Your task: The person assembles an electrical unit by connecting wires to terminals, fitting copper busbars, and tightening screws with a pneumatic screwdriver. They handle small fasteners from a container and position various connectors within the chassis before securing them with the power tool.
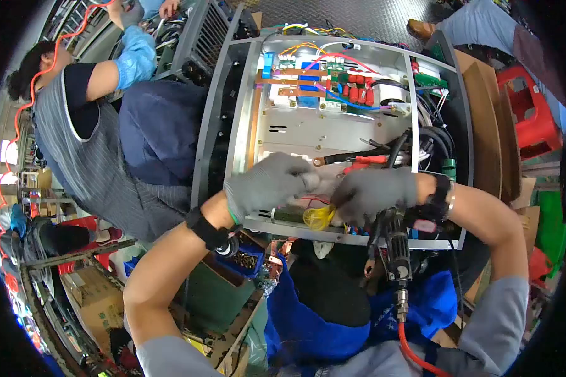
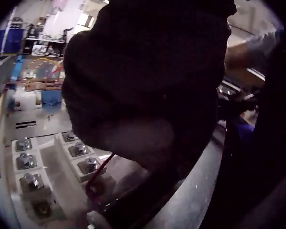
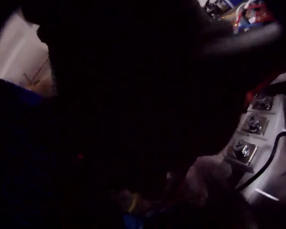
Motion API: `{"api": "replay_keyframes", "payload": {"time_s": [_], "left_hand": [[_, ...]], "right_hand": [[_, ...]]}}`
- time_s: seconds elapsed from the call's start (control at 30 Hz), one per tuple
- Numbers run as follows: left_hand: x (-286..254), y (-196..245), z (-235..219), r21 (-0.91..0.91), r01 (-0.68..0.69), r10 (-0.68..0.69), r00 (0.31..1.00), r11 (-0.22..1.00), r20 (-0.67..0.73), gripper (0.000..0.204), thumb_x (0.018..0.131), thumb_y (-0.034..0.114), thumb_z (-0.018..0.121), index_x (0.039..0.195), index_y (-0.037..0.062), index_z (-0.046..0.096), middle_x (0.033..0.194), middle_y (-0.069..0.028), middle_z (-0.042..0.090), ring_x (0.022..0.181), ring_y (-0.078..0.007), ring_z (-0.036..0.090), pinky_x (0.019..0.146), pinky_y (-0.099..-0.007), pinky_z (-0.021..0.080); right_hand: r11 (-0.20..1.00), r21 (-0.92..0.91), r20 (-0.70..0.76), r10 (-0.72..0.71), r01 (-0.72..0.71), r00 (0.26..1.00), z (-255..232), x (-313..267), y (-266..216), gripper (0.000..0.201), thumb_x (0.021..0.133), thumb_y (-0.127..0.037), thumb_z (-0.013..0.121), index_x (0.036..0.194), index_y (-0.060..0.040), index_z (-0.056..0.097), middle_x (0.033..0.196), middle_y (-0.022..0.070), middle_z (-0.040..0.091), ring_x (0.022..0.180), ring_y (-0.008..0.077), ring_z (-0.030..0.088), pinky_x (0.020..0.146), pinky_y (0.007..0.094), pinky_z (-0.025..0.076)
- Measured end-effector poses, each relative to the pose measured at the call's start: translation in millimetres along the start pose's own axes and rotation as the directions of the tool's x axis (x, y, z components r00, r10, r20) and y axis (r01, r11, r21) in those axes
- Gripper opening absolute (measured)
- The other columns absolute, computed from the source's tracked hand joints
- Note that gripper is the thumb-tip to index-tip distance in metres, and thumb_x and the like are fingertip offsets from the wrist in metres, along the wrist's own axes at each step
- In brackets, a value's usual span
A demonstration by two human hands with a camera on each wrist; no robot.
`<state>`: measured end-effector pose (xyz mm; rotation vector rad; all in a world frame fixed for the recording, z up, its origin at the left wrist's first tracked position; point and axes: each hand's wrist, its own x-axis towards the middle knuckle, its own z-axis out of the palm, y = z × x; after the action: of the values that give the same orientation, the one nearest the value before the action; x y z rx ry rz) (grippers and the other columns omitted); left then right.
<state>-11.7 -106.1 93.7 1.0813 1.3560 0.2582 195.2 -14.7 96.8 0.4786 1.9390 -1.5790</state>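
Observation:
In the head view, my grey-gloved left hand (image 1: 273, 182) reaches over the front of an open metal case (image 1: 308, 135), its fingers pointing right. Facing it, my gloved right hand (image 1: 377, 191) bends down, fingertips close to the left ones. A yellow translucent, looped piece (image 1: 319, 217) shows right below the right fingertips at the front rim. Beneath the right hand, an air screwdriver (image 1: 397, 248) extends toward my lap. I cannot tell what either hand grips. In the left wrist view, the dark glove hides the work, and a thin red wire (image 2: 99, 174) runs below it.
Terminal blocks with bolts (image 2: 26, 162) sit inside the case. Heavy black cables (image 1: 365, 151) with lugs lie behind my right hand. A red hose (image 1: 415, 352) trails from the screwdriver. A blue bin (image 1: 248, 261) of small hardware stands front left. Another person (image 1: 107, 151) works at left.

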Motion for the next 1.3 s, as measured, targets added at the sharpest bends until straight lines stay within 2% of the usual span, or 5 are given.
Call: {"api": "replay_keyframes", "payload": {"time_s": [0.13,0.77,0.97,1.07,1.3], "left_hand": [[1,-8,6,-0.074,-0.397,0.387,0.914,0.915,-0.120,0.045,0.090,0.016,0.058,0.132,0.0016,0.050,0.119,-0.0080,0.058,0.098,-0.0115,0.061,0.074,-0.0259,0.054],[7,8,58,-0.347,-0.326,0.164,0.892,0.880,-0.422,0.025,0.089,0.009,0.063,0.111,-0.0024,0.063,0.083,-0.0088,0.069,0.061,-0.0074,0.060,0.055,-0.0196,0.052],[11,3,60,0.330,-0.338,0.467,0.735,0.881,-0.491,0.024,0.089,0.012,0.064,0.109,-0.0008,0.064,0.080,-0.0065,0.067,0.065,-0.0075,0.062,0.054,-0.0234,0.052],[22,-3,54,-0.253,-0.316,0.187,0.883,0.914,-0.430,0.026,0.089,0.020,0.063,0.106,-0.0003,0.065,0.076,-0.0056,0.064,0.065,-0.0083,0.060,0.055,-0.0251,0.050],[21,-6,34,-0.565,-0.042,-0.064,0.984,0.824,-0.167,0.029,0.094,0.025,0.054,0.106,0.0014,0.065,0.074,-0.0024,0.059,0.058,-0.0067,0.050,0.050,-0.0210,0.045]], "right_hand": [[0.889,0.425,-0.294,-0.042,0.170,0.955,8,-18,19,0.019,0.085,-0.019,0.061,0.079,-0.0016,0.066,0.062,0.0008,0.061,0.052,0.0057,0.053,0.048,0.0224,0.041],[0.827,0.483,-0.591,0.066,0.287,0.804,30,-21,27,0.029,0.092,-0.029,0.059,0.099,-0.0012,0.064,0.069,-0.0022,0.056,0.062,0.0047,0.050,0.052,0.0226,0.040],[0.789,0.556,-0.523,0.086,0.263,0.848,27,-18,28,0.030,0.091,-0.031,0.058,0.097,-0.0023,0.064,0.075,-0.0018,0.058,0.065,0.0052,0.051,0.055,0.0213,0.039],[0.792,0.560,-0.511,0.100,0.242,0.854,23,-17,28,0.031,0.091,-0.031,0.058,0.097,-0.0017,0.064,0.078,-0.0007,0.059,0.067,0.0054,0.053,0.056,0.0225,0.042],[0.904,-0.398,-0.698,-0.410,0.158,0.588,22,-18,24,0.027,0.086,-0.026,0.062,0.103,-0.0046,0.061,0.086,0.0099,0.063,0.070,0.0217,0.062,0.061,0.0353,0.051]]}}
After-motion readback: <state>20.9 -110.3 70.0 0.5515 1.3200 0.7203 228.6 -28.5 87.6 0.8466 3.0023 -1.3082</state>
